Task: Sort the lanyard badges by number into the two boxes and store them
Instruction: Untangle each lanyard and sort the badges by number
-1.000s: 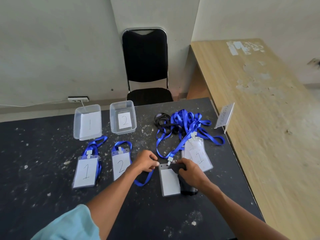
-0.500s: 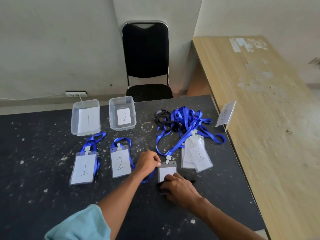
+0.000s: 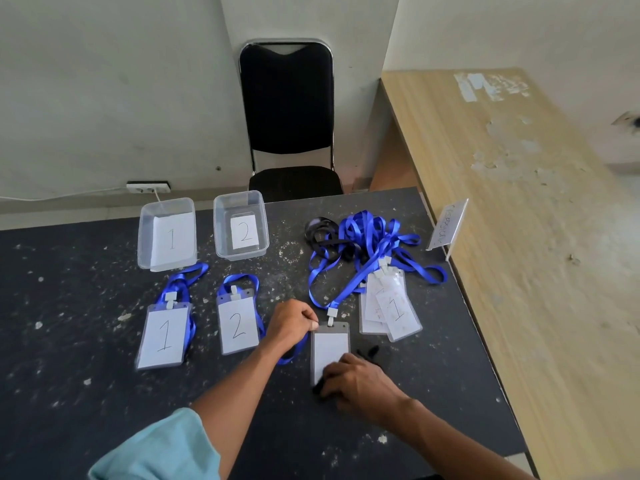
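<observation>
Two clear boxes stand at the back of the dark table [image 3: 86, 393], box 1 [image 3: 143, 237] and box 2 [image 3: 221, 233], each with a numbered paper inside. In front of them lie a badge marked 1 [image 3: 164, 336] and a badge marked 2 [image 3: 237, 323], both on blue lanyards. My left hand [image 3: 292, 322] pinches the top left corner of a blank-faced badge [image 3: 329, 346]. My right hand [image 3: 360, 382] rests on that badge's lower edge, closed around a black marker [image 3: 370, 350]. A stack of more badges [image 3: 394, 308] lies to the right, topped by a 1.
A tangle of blue lanyards [image 3: 363, 237] and a black lanyard [image 3: 320, 233] lies behind the stack. A small clear sign [image 3: 446, 225] stands at the table's right edge against a wooden table [image 3: 519, 202]. Behind the dark table stands a black chair [image 3: 287, 109].
My right hand has slid from the top of the blank-faced badge down to its lower edge. My left hand stays at the badge's top corner.
</observation>
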